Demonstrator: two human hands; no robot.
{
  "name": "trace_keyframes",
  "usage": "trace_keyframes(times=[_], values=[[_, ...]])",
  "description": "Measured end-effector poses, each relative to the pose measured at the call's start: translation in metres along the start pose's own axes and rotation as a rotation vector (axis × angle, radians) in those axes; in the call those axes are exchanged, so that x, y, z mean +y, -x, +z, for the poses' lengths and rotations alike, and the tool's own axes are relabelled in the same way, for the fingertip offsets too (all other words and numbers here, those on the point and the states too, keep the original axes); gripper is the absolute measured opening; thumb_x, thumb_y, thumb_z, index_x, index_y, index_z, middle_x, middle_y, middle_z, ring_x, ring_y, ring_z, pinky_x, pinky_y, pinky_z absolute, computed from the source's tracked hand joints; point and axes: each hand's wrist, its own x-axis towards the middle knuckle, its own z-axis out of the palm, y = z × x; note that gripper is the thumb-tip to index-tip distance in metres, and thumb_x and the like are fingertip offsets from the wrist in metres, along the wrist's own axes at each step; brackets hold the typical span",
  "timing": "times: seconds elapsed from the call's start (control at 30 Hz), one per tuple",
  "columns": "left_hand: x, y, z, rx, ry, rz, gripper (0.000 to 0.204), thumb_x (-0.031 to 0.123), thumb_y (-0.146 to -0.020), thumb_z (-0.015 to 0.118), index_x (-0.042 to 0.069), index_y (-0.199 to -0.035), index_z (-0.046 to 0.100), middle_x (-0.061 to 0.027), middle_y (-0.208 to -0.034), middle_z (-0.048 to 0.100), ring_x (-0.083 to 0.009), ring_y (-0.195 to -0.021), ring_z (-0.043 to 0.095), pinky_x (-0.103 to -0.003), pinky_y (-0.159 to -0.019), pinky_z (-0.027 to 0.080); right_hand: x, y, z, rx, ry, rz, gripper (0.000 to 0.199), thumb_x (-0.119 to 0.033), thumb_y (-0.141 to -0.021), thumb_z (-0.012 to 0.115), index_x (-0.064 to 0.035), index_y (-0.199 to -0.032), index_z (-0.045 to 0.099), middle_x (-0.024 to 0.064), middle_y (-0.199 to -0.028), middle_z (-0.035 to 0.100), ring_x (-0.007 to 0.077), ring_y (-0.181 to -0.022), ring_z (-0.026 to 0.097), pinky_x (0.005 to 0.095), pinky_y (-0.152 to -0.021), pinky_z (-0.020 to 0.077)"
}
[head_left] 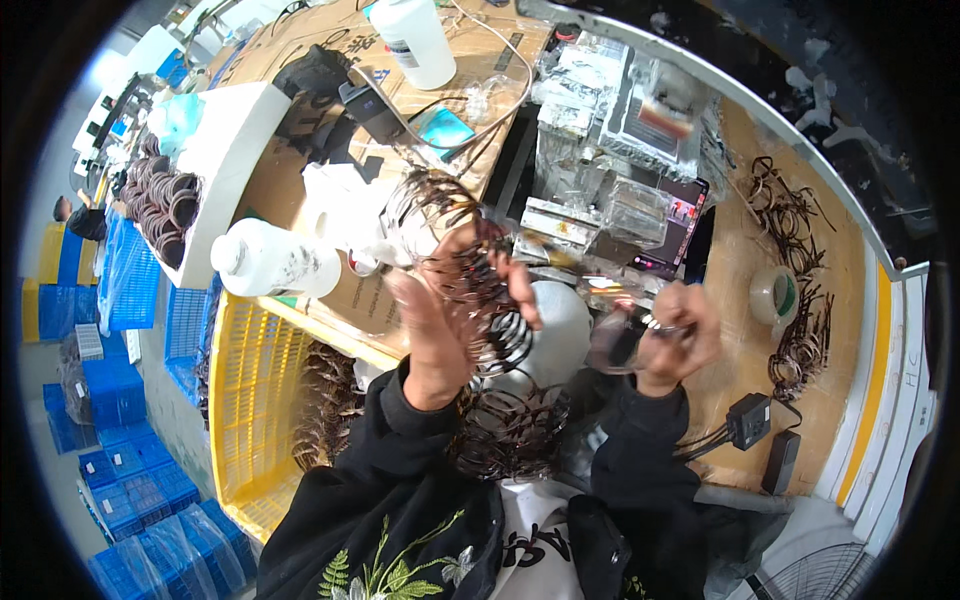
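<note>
At centre, near the person's chest, a long stack of thin dark hoops (478, 300) runs as a curved column. Its long axis goes from far, beside the cardboard sheet (300, 190), toward the near edge, bending down past the black sleeves (400, 450) into the lap. The hoops stand on edge, side by side, like a loose spring.

Left hand (440, 320): raised, palm toward the stack, fingers (520, 290) curled round the upper hoops and gripping them.

Right hand (680, 335): closed round a small clear item (625, 335); what the item is cannot be told, as it is blurred. This hand is apart from the stack, to its right.

Left of the hands: a yellow crate (250, 400) with more dark hoops inside, and a white bottle (275, 260) lying on its side at the crate's far edge. A second white bottle (415, 40) stands far, on the cardboard.

Far right of centre: clear plastic packs (600, 100) and a phone (675, 230) with a lit screen.

Right: a tape roll (775, 295) on the brown table (740, 200), with loose dark hoops (790, 210) far and near of it. Near right: a black power adapter (750, 420).
</note>
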Motion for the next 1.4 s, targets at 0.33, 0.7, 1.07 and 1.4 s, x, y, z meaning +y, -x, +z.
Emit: trace_keyframes(times=[0.33,0.7,1.07,1.4], values=[[-0.011,0.018,0.014,-0.256,-0.452,0.171,0.072,-0.005,-0.074,0.068,-0.002,-0.130,0.023,-0.0095,-0.090,0.057,-0.0152,-0.085,0.058,-0.027,-0.076,0.046,-0.061,0.023,0.011,-0.238,0.386,0.205,0.014,-0.006,-0.082,0.064,-0.0003,-0.094,0.063,0.0135,-0.093,0.061,0.0253,-0.065,0.062,0.0301,-0.056,0.0476],[0.003,0.002,-0.020,0.025,-0.294,0.248,0.059,0.003,-0.077,0.055,0.000,-0.131,0.033,-0.0114,-0.090,0.050,-0.0231,-0.081,0.055,-0.042,-0.077,0.050,-0.053,0.057,-0.021,-0.634,0.421,0.493,0.009,-0.012,-0.078,0.066,-0.0045,-0.081,0.063,0.0067,-0.075,0.060,0.0260,-0.069,0.057,0.0347,-0.060,0.0461],[0.007,0.007,-0.034,0.149,-0.125,0.190,0.060,-0.002,-0.073,0.056,0.000,-0.128,0.034,-0.0128,-0.087,0.052,-0.0259,-0.080,0.057,-0.043,-0.077,0.049,0.018,-0.021,-0.037,0.316,-0.255,0.285,0.014,-0.014,-0.094,0.051,-0.0016,-0.099,0.055,0.0023,-0.082,0.054,0.0089,-0.070,0.049,0.0216,-0.059,0.0406],[0.004,0.010,-0.032,0.172,-0.159,0.110,0.042,0.002,-0.083,0.054,0.002,-0.122,0.040,-0.0112,-0.083,0.053,-0.0210,-0.075,0.055,-0.038,-0.071,0.051,0.091,-0.028,-0.002,0.267,-0.184,0.296,0.019,-0.013,-0.098,0.045,0.0018,-0.103,0.055,0.0031,-0.089,0.058,0.0071,-0.077,0.053,0.0218,-0.069,0.0468]])
